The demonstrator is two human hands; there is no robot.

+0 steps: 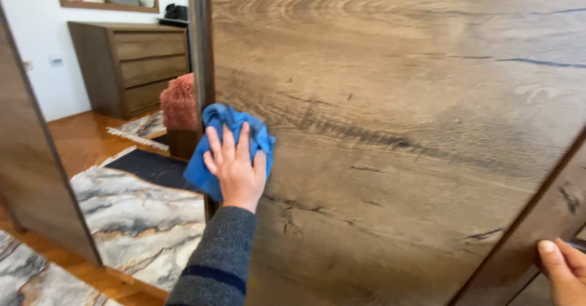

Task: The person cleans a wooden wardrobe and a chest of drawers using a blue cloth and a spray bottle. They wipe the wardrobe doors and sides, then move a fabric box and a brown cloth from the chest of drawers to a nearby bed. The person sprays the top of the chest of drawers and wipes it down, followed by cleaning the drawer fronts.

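While left hand (237,165) presses a blue cloth (210,159) flat w/ spread fingers on the wooden wardrobe door (397,129), right hand (564,272) grips door's edge, bottom rt.

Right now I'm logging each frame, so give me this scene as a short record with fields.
left hand: flat, pressing a blue cloth against the door
right hand: gripping the edge at lower right
door: large wood-grain panel, dark streaks
mirror: left of the panel, showing the room
in the mirror: dresser, marbled rug, wooden floor
sleeve: grey with a dark stripe
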